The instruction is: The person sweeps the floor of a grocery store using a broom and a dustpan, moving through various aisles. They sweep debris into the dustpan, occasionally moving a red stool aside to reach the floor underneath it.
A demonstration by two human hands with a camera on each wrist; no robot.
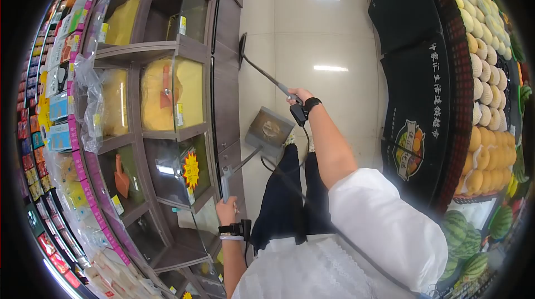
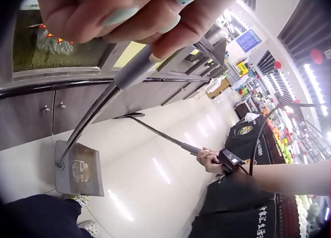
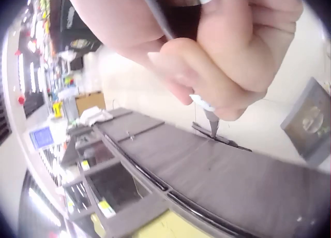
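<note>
My right hand (image 1: 301,96) grips the grey handle of a long broom (image 1: 262,71). The dark broom head stands on the floor along the base of the cabinets, also seen below the curled fingers (image 3: 222,67) in the right wrist view. In my left hand (image 1: 227,211) is the upright grey handle of a long-handled dustpan (image 1: 272,147). The pan rests on the floor just in front of my shoes, its mouth facing up and some pale debris (image 2: 80,170) inside. In the left wrist view, the left fingers (image 2: 119,15) wrap the handle's top.
Wooden cabinets (image 1: 225,93) with clear-fronted bins line the left side. Across the tiled floor (image 1: 312,37), a fruit stand draped in black cloth (image 1: 409,87) runs along the right. A black cable (image 1: 278,172) hangs near my legs.
</note>
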